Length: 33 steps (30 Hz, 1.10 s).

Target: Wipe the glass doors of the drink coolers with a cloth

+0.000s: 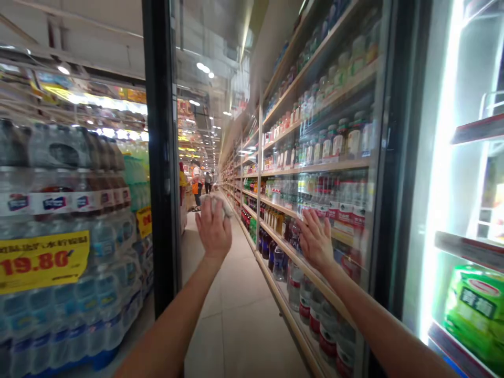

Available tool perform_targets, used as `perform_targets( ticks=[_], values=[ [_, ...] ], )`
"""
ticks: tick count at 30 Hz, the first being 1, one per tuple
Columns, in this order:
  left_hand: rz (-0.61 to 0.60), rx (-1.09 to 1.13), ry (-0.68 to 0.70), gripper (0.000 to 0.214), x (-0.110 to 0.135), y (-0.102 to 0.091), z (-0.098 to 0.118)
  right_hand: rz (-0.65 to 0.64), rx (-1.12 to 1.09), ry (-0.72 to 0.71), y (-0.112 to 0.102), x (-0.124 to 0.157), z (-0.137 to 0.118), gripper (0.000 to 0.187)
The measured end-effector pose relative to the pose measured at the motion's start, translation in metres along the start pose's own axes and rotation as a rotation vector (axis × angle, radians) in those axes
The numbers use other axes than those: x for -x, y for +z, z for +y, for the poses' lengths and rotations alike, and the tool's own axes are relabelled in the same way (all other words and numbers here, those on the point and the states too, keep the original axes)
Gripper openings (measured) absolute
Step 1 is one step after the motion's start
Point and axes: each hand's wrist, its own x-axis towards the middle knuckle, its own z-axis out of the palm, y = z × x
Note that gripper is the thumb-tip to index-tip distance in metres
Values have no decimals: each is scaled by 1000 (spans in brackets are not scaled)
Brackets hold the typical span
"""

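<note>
A tall glass door (236, 325) with a black frame (160, 157) stands open before me, and store shelves show through it. My left hand (213, 228) is raised against the pane, its fingers pressed over a small greyish-white cloth (227, 208). Most of that cloth is hidden behind the fingers. Further right, my right hand (315, 241) lies on the same pane with the fingers stretched out and nothing in it. Both arms reach forward from the bottom of the view.
Stacked packs of bottled drinks (63, 194) stand at left, with a yellow price sign (43, 262). Shelves of bottles (326, 142) line the aisle behind the glass. At right is a lit cooler with a green package (476, 310). A person in orange (196, 184) stands far off.
</note>
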Motion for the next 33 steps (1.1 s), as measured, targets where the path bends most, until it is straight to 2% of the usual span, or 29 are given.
perform_targets(
  ticks=[1,2,5,6,7,8,9,11,13,17,20,23,25,28,29,31,33],
  values=[
    [-9,10,18,51,3,1,4,-4,-7,4,0,0,0,52],
    [-57,43,120,50,8,2,12,-10,-15,10,0,0,0,52],
    [-253,193,623,47,33,3,43,-16,-57,29,0,0,3,53],
    [-286,228,740,46,39,3,51,-20,-75,35,0,0,4,53],
    [-297,245,791,46,43,2,55,-24,-94,40,-1,0,5,54],
    [-293,244,771,45,44,2,56,-27,-115,51,-3,1,5,54],
    [-277,225,686,46,42,2,55,-25,-137,73,-5,1,3,55],
    [-227,164,424,50,34,3,50,4,-198,128,-10,3,-9,56],
    [-187,141,261,55,28,5,49,28,-306,125,-14,6,-31,58],
    [-222,161,264,55,37,1,54,-18,-492,50,-9,3,-95,57],
    [-289,111,185,58,61,-15,40,-30,-356,171,9,-14,-136,49],
    [-354,30,146,69,85,-34,19,-31,-184,230,27,-28,-153,42],
    [-391,-22,149,69,95,-42,12,-10,-123,157,29,-20,-143,38],
    [-412,-55,146,65,100,-46,14,-26,-46,73,13,25,-93,36],
    [-414,-59,139,64,101,-45,18,-21,8,138,4,44,-72,35],
    [-413,-60,119,64,102,-43,24,0,143,415,-10,76,-37,40],
    [-395,-63,91,65,106,-40,30,52,224,673,-14,92,-29,46]
  ],
)
